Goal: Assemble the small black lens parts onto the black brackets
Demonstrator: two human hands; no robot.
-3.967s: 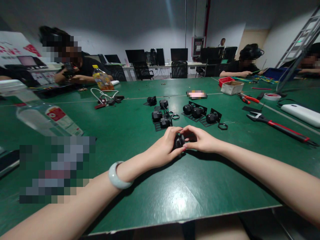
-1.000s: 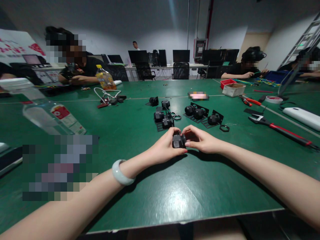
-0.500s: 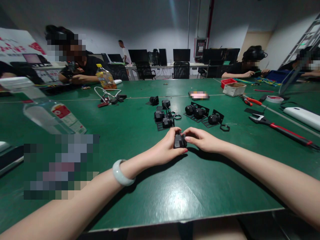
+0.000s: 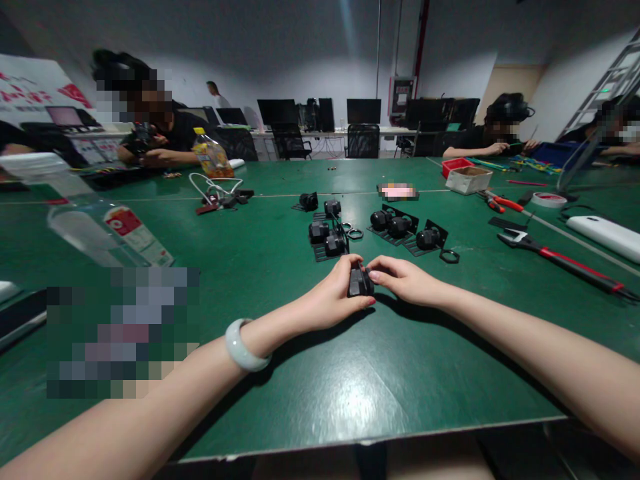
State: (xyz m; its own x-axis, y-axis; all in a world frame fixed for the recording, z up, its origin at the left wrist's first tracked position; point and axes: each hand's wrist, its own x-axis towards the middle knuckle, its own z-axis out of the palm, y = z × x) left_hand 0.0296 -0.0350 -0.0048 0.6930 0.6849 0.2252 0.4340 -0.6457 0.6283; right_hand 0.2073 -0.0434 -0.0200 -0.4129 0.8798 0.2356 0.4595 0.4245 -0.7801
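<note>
My left hand (image 4: 340,293) is closed around a black cable gland (image 4: 359,283) fitted to a thin plate, just above the green table. From the other side, the fingers of my right hand (image 4: 400,279) pinch the end of the same gland; part of it is hidden by the fingers. Beyond my hands lie several more black cable glands on slotted brackets, one group (image 4: 327,239) to the left and another group (image 4: 399,225) to the right. Loose black hex locknuts lie beside them, one (image 4: 449,256) at the right and others (image 4: 354,232) in the middle.
An adjustable wrench (image 4: 565,260) with a red and black handle and orange-handled pliers (image 4: 503,201) lie to the right. A small box (image 4: 469,180) stands behind them. On the left are a clear bottle (image 4: 107,223) and a white cable (image 4: 215,180). Other people sit across the table.
My hands and the gland stay almost in place, with only a slight shift of the right fingers. In the background, a standing person has moved left.
</note>
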